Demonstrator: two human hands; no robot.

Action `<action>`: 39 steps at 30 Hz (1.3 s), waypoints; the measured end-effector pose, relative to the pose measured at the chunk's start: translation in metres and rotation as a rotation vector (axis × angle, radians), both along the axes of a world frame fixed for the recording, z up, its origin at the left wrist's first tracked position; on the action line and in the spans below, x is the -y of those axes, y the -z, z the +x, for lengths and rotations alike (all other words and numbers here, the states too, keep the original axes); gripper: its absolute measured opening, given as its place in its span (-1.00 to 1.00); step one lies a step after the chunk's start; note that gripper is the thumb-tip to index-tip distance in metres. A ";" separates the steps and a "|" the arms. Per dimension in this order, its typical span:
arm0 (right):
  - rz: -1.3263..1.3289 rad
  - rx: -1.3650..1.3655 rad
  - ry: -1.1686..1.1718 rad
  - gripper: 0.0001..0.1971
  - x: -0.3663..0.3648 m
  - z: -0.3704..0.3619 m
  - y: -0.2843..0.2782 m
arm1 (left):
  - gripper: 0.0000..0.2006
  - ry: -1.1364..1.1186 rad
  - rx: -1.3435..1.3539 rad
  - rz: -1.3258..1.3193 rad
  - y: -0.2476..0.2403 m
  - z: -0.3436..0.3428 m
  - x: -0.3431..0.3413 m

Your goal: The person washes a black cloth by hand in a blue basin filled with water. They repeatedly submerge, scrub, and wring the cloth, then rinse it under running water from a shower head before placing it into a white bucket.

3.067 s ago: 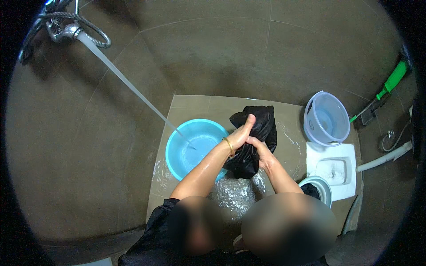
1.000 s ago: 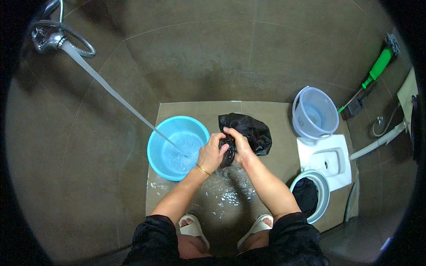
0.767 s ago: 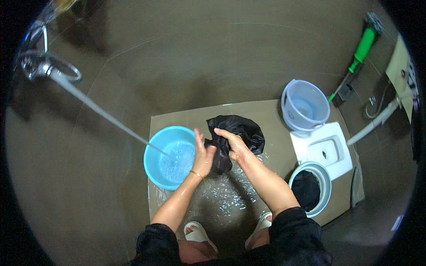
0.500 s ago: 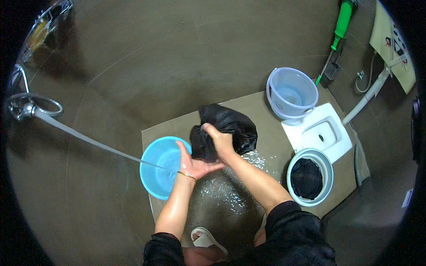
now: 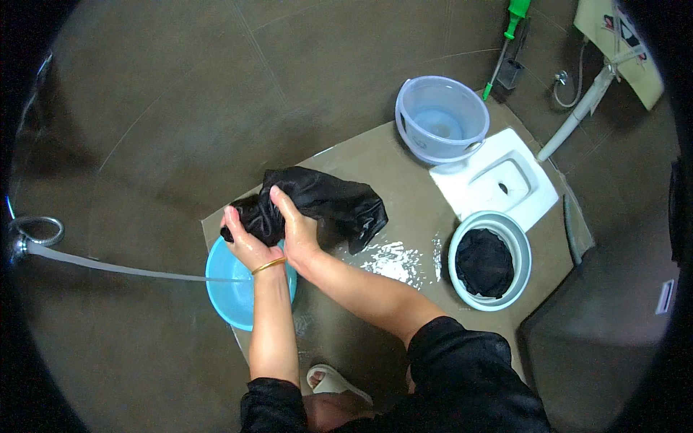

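A wet black cloth [image 5: 328, 198], probably a garment, hangs bunched above the wet floor and the far rim of a blue basin [image 5: 219, 304]. My left hand [image 5: 249, 244] grips its left end, thumb up, a gold bangle at the wrist. Close beside it, my right hand [image 5: 297, 229] is wrapped round the middle of the cloth, whose loose part droops to the right. A stream of water [image 5: 130, 270] runs from the left into the basin, passing my left forearm.
At the far right stands a pale bucket [image 5: 408, 137] of water. A white squat toilet [image 5: 530, 180] adjoins it, with a light-blue tub [image 5: 526, 267] of dark cloth in front. A green-handled brush [image 5: 514, 18] leans on the wall. Water glistens on the floor [image 5: 397, 263].
My left hand has gone from open, palm up, to gripping the cloth. Both hands and the cloth have shifted left, over the basin's rim. The view has moved too.
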State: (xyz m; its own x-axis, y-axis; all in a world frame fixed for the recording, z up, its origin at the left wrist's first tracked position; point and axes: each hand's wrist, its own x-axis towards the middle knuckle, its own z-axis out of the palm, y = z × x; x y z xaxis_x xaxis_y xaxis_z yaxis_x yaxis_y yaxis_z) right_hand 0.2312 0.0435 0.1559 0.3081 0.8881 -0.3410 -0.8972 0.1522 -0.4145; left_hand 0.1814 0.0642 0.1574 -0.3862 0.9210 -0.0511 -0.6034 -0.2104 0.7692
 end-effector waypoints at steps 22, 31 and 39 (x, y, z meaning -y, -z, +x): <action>0.377 1.009 -0.293 -0.75 0.139 -0.024 0.299 | -0.79 0.627 -1.468 0.631 0.122 -0.043 0.122; -0.271 -0.239 -0.836 -0.60 0.069 0.009 0.154 | -0.55 0.625 -0.259 -0.162 0.137 -0.067 0.072; -0.325 1.043 -0.887 -0.47 0.070 -0.006 0.203 | -0.46 0.868 0.406 -0.721 0.159 -0.074 0.073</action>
State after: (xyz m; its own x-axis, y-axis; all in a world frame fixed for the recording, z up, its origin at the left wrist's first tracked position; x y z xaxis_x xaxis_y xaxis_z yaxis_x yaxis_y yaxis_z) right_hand 0.2248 -0.0270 -0.0471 -0.0701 0.8446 -0.5308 0.0947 -0.5240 -0.8464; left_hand 0.1072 -0.0085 -0.0021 0.5132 0.5753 -0.6370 -0.5569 0.7879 0.2629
